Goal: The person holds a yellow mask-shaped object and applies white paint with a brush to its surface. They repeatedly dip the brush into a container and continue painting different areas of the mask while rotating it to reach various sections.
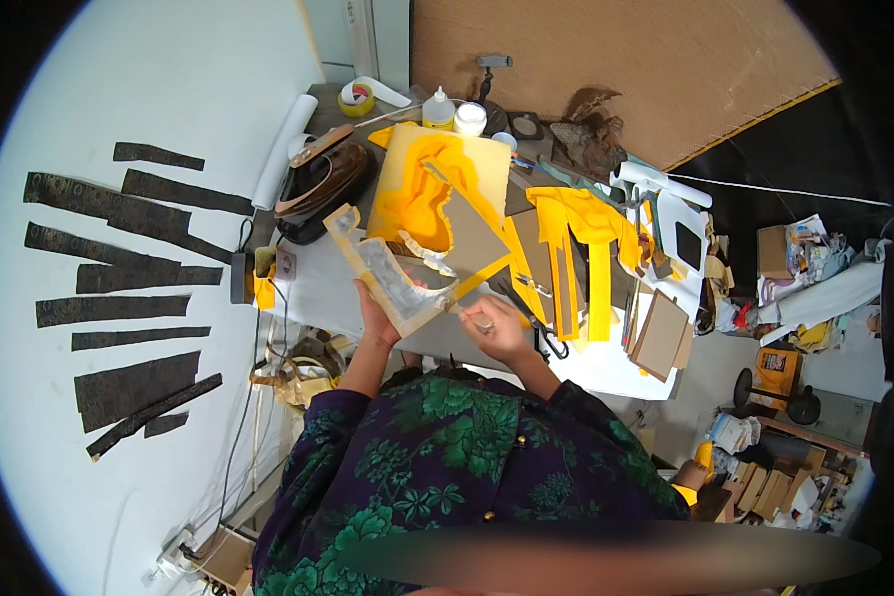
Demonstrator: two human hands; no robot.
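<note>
My left hand grips the lower edge of a curved cream-edged piece with a shiny grey face, lifted just above the table. My right hand is beside it, fingers pinched on a small light object that I cannot make out. Just beyond my hands lie a brown cardboard pattern piece and a pale yellow board with yellow fabric on it. Strips of yellow fabric are spread to the right. Black-handled scissors rest on the table right of my right hand.
An iron sits at the table's left. At the back stand a glue bottle, a white jar and a tape roll. Dark fabric strips lie on the white surface to the left. Cardboard pieces and clutter are on the right.
</note>
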